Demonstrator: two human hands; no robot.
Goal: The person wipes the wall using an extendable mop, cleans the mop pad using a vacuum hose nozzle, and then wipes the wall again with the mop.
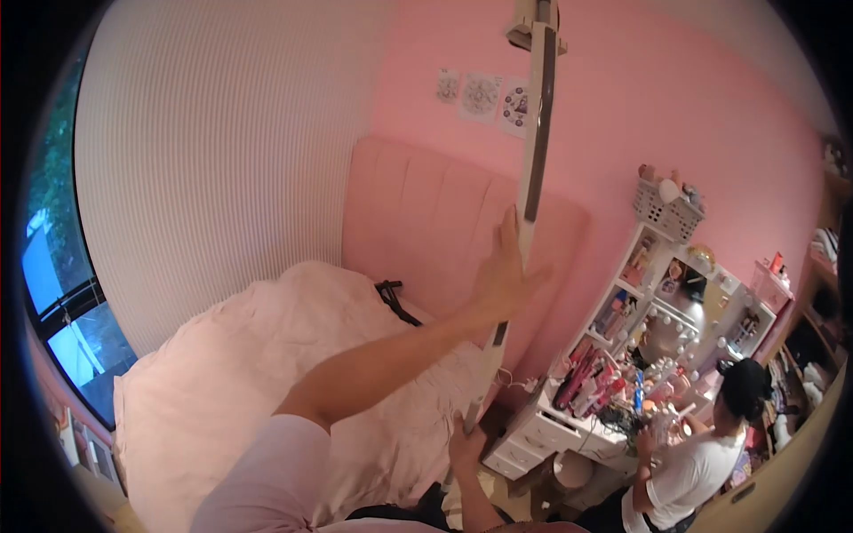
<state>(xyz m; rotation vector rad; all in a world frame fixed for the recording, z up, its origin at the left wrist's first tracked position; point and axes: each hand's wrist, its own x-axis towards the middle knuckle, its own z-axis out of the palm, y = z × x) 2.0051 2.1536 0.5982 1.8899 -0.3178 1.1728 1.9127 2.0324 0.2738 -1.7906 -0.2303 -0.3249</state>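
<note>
A long, pale pole (538, 133) with dark grey strips rises upright, slightly tilted, in front of the pink wall. Its top carries a pale, boxy fitting (524, 34), partly cut off by the frame's edge. Halfway up, my left hand (505, 277) holds the pole between thumb and fingers, the arm reaching out from the left. Lower down, my right hand (466, 446) is closed around the pole's grey lower part, near my body. The very bottom of the pole is hidden by this hand.
A bed with a pale pink cover (267, 355) and padded headboard (426, 186) lies left of the pole. At right, a co-worker in a white shirt (697, 475) stands by a cluttered white vanity (542, 431). A grey basket (666, 213) sits above its shelves.
</note>
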